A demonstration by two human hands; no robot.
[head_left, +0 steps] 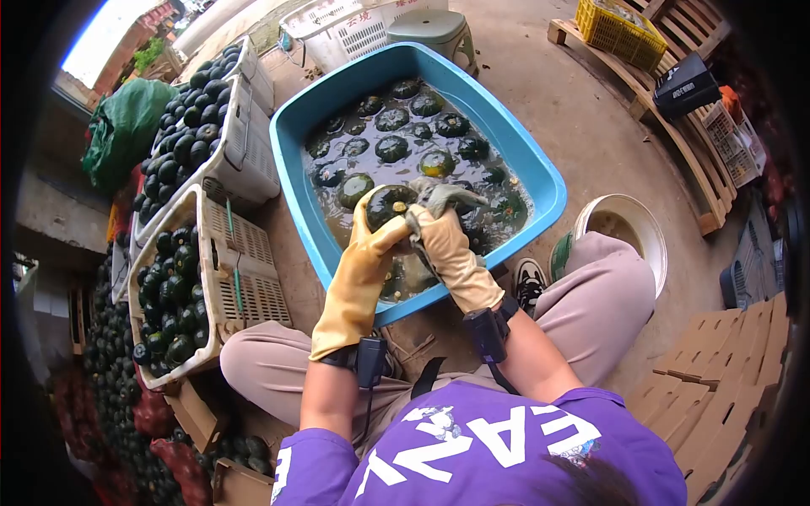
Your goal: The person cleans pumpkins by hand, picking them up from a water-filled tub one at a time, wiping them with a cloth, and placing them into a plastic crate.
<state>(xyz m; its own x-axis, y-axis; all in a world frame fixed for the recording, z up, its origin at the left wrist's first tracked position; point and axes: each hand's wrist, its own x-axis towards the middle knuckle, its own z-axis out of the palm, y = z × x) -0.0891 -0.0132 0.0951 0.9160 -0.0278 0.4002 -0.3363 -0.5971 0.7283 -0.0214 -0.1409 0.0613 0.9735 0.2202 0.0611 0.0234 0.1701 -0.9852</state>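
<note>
Over the near rim of the blue tub (540, 173), both gloved hands are busy at the centre of the view. The left hand (364, 253) cups a dark green squash (390, 202) from below and from nine o'clock, fingers wrapped tight round its flank, holding it just above the murky water. The right hand (447, 244) presses in from three o'clock, fingers clamped on a grey rag (443, 198) that lies against the squash's shoulder. A scrub in hand, by the look of it.

How far along? Beyond the hands, at twelve o'clock, plenty of squashes (392, 148) float or sit in the brown water, more than a dozen as far as I can count, so the tub looks far from emptied. Which of those are already scrubbed, I cannot tell.

Out at nine o'clock, a white crate (245, 287) stands heaped with squashes, and a second crate (245, 160) behind it at ten o'clock is equally full. Whether those are finished or waiting, the picture doesn't say. At three o'clock a pale basin (654, 244) sits beside the knee. Farthest off, at one o'clock, a yellow crate (620, 29) rests on wooden pallets.
</note>
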